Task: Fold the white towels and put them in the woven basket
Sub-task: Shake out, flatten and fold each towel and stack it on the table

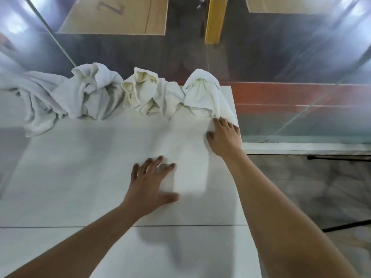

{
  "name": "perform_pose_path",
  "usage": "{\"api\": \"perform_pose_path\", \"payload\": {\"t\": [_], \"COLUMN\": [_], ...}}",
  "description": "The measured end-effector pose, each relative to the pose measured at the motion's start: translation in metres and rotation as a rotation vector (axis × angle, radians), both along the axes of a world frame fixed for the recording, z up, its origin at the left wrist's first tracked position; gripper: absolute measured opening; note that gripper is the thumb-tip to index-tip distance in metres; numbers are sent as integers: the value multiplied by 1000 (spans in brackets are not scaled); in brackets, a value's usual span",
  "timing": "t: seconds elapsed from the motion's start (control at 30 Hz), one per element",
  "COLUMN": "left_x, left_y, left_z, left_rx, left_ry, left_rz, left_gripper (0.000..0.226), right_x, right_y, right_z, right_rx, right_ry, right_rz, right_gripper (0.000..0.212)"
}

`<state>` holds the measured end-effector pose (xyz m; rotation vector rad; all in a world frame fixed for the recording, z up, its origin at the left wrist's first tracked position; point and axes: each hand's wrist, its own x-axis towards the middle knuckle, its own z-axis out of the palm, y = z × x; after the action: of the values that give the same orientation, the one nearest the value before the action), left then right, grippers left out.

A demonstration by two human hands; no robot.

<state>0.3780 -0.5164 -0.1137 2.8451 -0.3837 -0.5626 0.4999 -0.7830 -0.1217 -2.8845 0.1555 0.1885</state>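
Flat white towel [188,157] spread on white table [70,177] — left hand [150,183] presses near corner, fingers straight, splayed. Right hand [224,135] flat on far corner, beside crumpled towels [120,93] at table's far edge.

2 bare forearms, no sleeves, left hand [149,182] and right hand [224,137] ungloved, no rings or watch

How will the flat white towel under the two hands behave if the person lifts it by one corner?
The flat towel would probably sag, since the crumpled towels behind it hold soft folds. It looks thin, so likely light. The left hand and right hand lie flat on it; pushed, it may bunch on the smooth table.
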Motion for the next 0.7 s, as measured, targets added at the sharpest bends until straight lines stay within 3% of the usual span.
{"api": "perform_pose_path", "payload": {"t": [0.1, 0.37, 0.5, 0.6, 0.7], "left_x": [1, -9, -35, -57, -74], "left_y": [1, -4, -4, -8, -15], "left_z": [1, 9, 23, 34, 39], "left_rx": [-22, 31, -117, -196, -303], "left_ry": [12, -6, -102, -153, -41], "left_rz": [-2, -1, 25, -45, -51], "left_gripper": [100, 90, 85, 96, 101], "right_x": [-41, -193, -259, -294, -316], "right_y": [5, 50, 75, 89, 97], "right_z": [-1, 0, 3, 1, 5], "right_rx": [52, 238, 272, 296, 362], "right_ry": [-94, -172, -216, -227, -201], "right_rz": [-42, -128, -59, -27, -49], "right_gripper": [37, 46, 44, 46, 44]}}
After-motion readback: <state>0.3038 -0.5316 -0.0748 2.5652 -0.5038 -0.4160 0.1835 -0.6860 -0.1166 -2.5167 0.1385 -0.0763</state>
